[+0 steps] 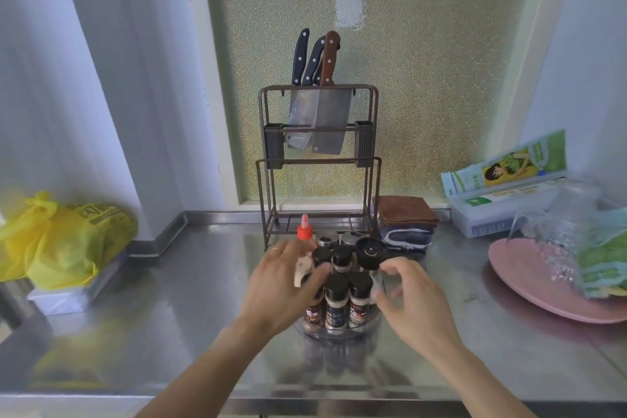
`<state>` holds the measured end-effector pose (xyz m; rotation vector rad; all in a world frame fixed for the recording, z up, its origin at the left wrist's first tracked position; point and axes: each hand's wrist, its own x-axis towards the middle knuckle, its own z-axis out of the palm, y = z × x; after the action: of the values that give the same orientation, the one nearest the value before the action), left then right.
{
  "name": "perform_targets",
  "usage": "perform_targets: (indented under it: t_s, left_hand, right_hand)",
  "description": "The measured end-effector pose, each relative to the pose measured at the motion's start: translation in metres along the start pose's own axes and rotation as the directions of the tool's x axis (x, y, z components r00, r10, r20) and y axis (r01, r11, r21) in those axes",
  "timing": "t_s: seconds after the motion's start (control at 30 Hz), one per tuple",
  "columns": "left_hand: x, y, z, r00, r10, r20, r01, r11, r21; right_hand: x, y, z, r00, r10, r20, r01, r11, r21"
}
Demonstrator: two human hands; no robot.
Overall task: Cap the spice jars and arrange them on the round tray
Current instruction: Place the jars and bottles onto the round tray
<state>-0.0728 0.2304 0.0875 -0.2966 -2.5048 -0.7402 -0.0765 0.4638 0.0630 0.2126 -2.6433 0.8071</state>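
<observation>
Your left hand [283, 285] rests against the left side of the jar cluster, fingers [288, 253] loosely spread; the thumb lies across the front of the left-hand jars. Whether it actually grips one of them cannot be told from this view. Your right hand [412, 299] hovers just right of the cluster with the fingers curled and parted, holding nothing (the fingertips sit close to the tray's right edge, contact uncertain).

The spice jars [337, 302] stand upright on the round tray [339, 332], long axes vertical, black caps facing up. Three labelled jars form the front row; more capped jars stand behind them. A red-capped bottle [304, 231] rises at the left rear of the tray, nozzle pointing up. A black round lid [369, 249] sits tilted at the right rear, above a jar.

The tray sits on the steel bench [169, 332], directly in front of the knife rack [319, 159]. Right of the rack lie folded cloths [405, 220]; farther right, a pink plate [529, 282]. Well to the rack's left sits a yellow bag [64, 237].
</observation>
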Motion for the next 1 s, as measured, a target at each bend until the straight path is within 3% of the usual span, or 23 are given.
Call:
perform_targets:
  t_s: [0.1, 0.27, 0.4, 0.57, 0.67, 0.8, 1.0]
  left_hand:
    - [-0.009, -0.021, 0.001, 0.973, -0.218, -0.068, 0.216, 0.976, -0.042]
    - [-0.025, -0.039, 0.018, 0.817, -0.529, 0.228, 0.554, 0.83, -0.06]
    - [-0.026, -0.034, 0.026, 0.702, -0.601, 0.382, 0.707, 0.651, -0.276]
    - [-0.024, -0.034, 0.032, 0.626, -0.589, 0.512, 0.779, 0.499, -0.379]
    - [-0.024, -0.038, 0.038, 0.628, -0.583, 0.515, 0.778, 0.473, -0.413]
    - [-0.026, -0.044, 0.045, 0.692, -0.567, 0.447, 0.722, 0.553, -0.417]
    - [-0.024, -0.052, 0.028, 0.735, -0.555, 0.391, 0.677, 0.565, -0.471]
  right_hand:
    - [-0.001, 0.017, 0.006, 0.987, 0.158, -0.008, -0.156, 0.983, 0.095]
    - [0.002, 0.027, 0.034, 0.876, 0.399, 0.27, -0.473, 0.822, 0.316]
    - [0.011, 0.021, 0.049, 0.801, 0.448, 0.397, -0.595, 0.671, 0.443]
    - [0.014, 0.024, 0.062, 0.787, 0.446, 0.426, -0.612, 0.646, 0.456]
    - [0.014, 0.029, 0.068, 0.798, 0.434, 0.418, -0.601, 0.634, 0.487]
    - [0.012, 0.03, 0.071, 0.843, 0.412, 0.347, -0.538, 0.671, 0.511]
    - [0.007, 0.014, 0.074, 0.876, 0.368, 0.312, -0.483, 0.685, 0.546]
